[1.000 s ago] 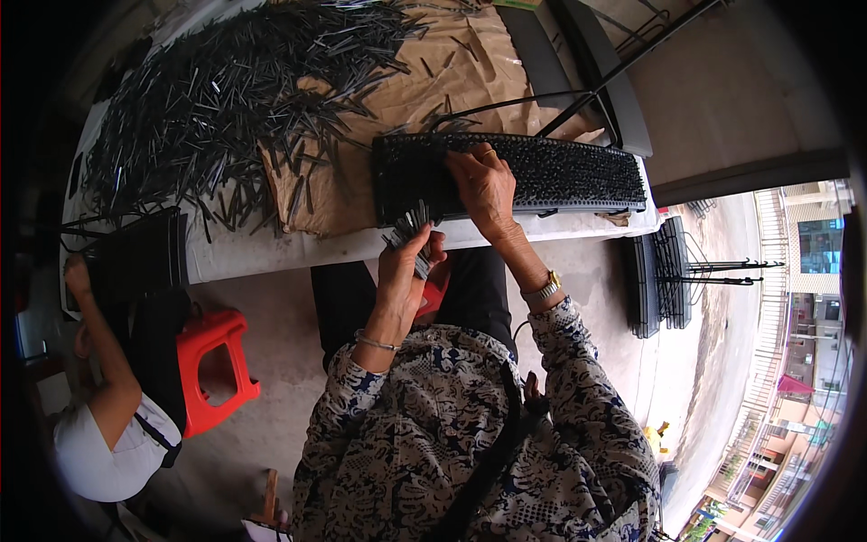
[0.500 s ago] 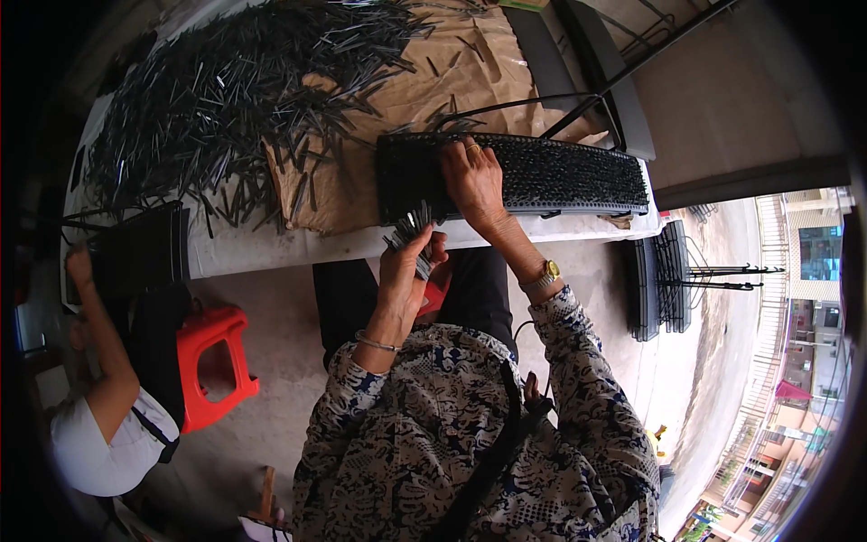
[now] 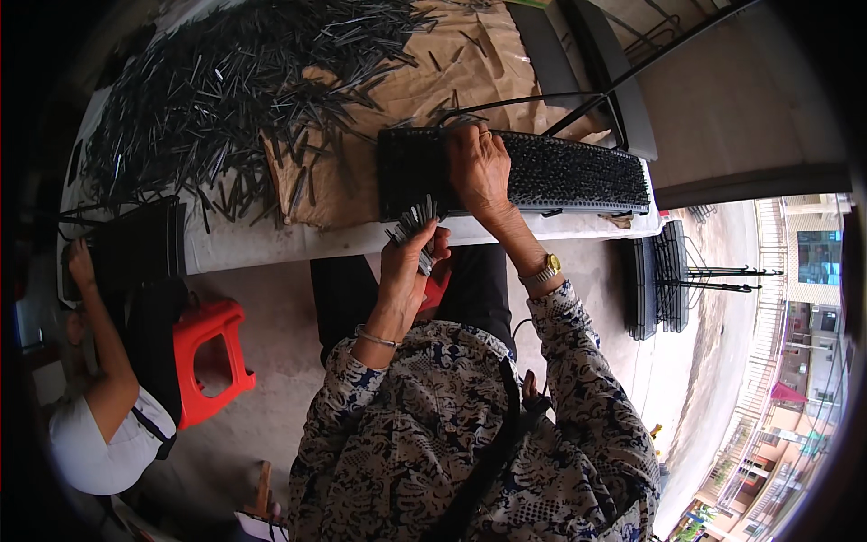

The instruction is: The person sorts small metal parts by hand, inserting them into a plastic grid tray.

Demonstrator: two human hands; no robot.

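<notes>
My left hand [image 3: 408, 267] is closed around a small bundle of thin dark metal pins [image 3: 414, 222], held just below the table edge. My right hand [image 3: 479, 168] rests on a long black perforated grid panel [image 3: 578, 172] that lies along the table's near edge, fingers pressed onto its left part. Whether a pin sits under those fingertips cannot be made out. A large heap of the same dark pins [image 3: 226, 99] is spread over brown cardboard [image 3: 406, 90] at the back left of the table.
Another person in a white top [image 3: 99, 425] sits at the left beside a red plastic stool [image 3: 209, 357], a hand on a black panel [image 3: 135, 244]. More black panels [image 3: 657, 275] stand stacked on the floor at the right. Black rods [image 3: 632, 72] lean at the back.
My right hand has slid a little leftward along the grid panel. My left hand keeps the pin bundle in the same spot.
</notes>
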